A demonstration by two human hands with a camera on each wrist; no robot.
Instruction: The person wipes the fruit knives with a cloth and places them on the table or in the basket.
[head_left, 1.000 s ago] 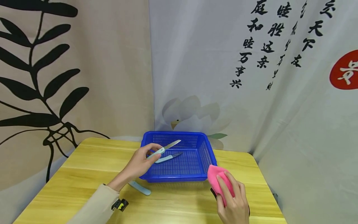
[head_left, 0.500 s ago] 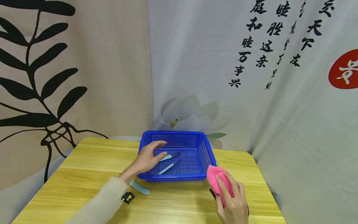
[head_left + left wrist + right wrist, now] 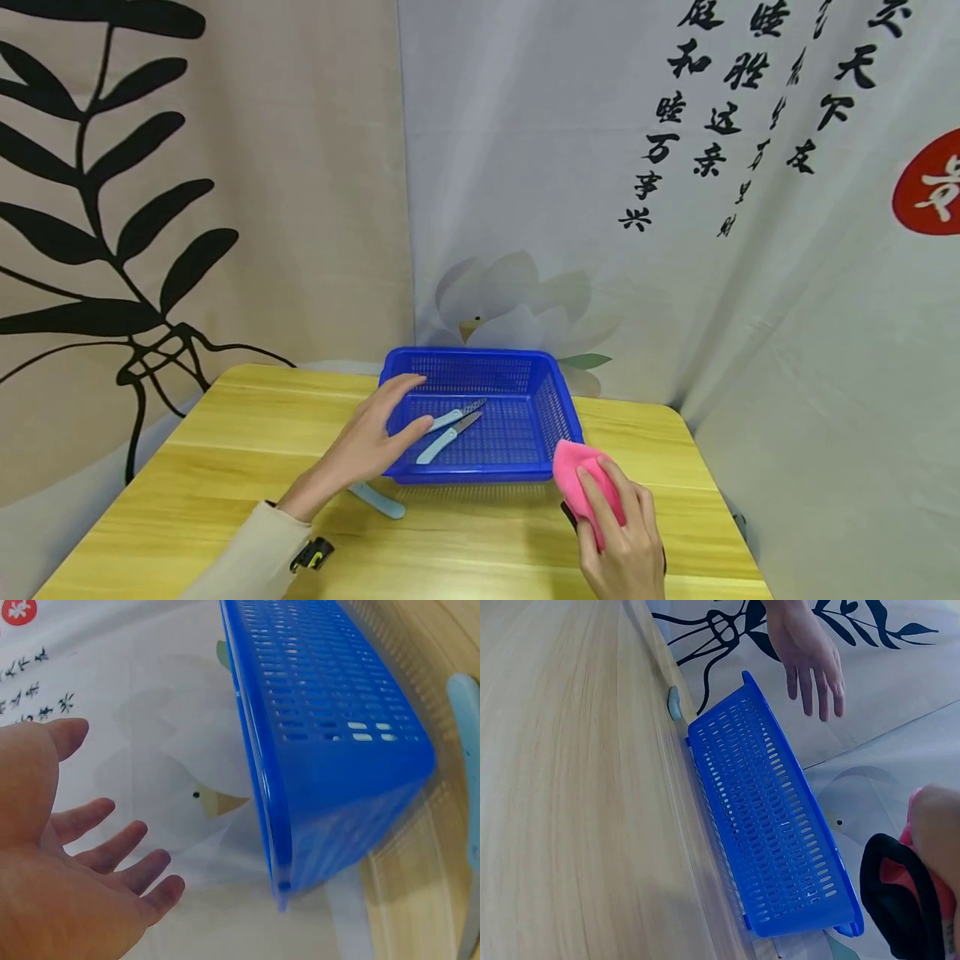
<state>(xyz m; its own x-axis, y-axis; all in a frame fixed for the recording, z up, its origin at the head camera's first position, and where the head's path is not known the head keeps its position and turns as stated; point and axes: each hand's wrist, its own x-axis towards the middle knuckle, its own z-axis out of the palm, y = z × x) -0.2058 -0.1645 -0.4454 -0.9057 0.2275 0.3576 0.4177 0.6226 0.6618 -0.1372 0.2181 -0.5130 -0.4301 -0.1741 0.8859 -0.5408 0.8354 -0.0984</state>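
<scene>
Just behind basket (image 3: 487,477), printed curtain (image 3: 525,167)

Blue basket (image 3: 480,478), gridded with slots; knives (image 3: 444,441) with pale blue handles (image 3: 432,452); pink cloth (image 3: 572,463); cream sleeve (image 3: 251,558); yellow, wood-grained counter (image 3: 480,542) — and, on the far pale curtain (image 3: 322,167), black leaves (image 3: 153,148) left, black writing (image 3: 671,107) and a red disc (image 3: 917,208) right.

Head camera looks down; nearer, tilted wrist views share the basket (image 3: 341,772).
</scene>
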